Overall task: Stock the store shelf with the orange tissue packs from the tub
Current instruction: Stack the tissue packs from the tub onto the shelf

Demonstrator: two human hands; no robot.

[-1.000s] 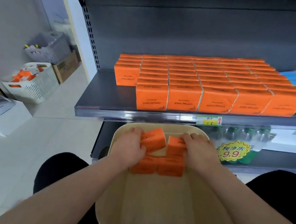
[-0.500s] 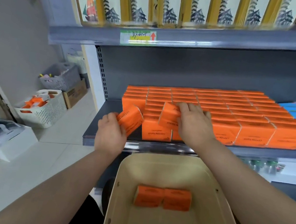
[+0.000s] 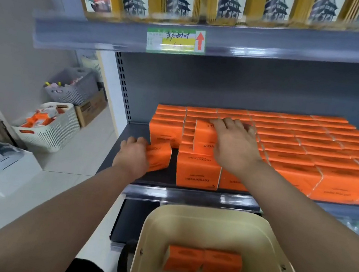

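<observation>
**A:** From the head view, the left hand (image 3: 132, 154) grips a tilted pack (image 3: 159, 157) in the front-left gap of the shelf (image 3: 188, 194). The right hand (image 3: 235, 146) clasps an upper pack (image 3: 205, 132) atop the stocked rows (image 3: 311, 151).

**B:** Square the tilted pack against its neighbours, then seat the upper pack flush. Two spare packs (image 3: 202, 261) lie in the tub (image 3: 208, 219).

On the floor at my left stands a white basket (image 3: 51, 132), with a grey basket (image 3: 75, 88) and a cardboard box (image 3: 91, 108) behind it. Above me is a price label (image 3: 176, 41).
</observation>
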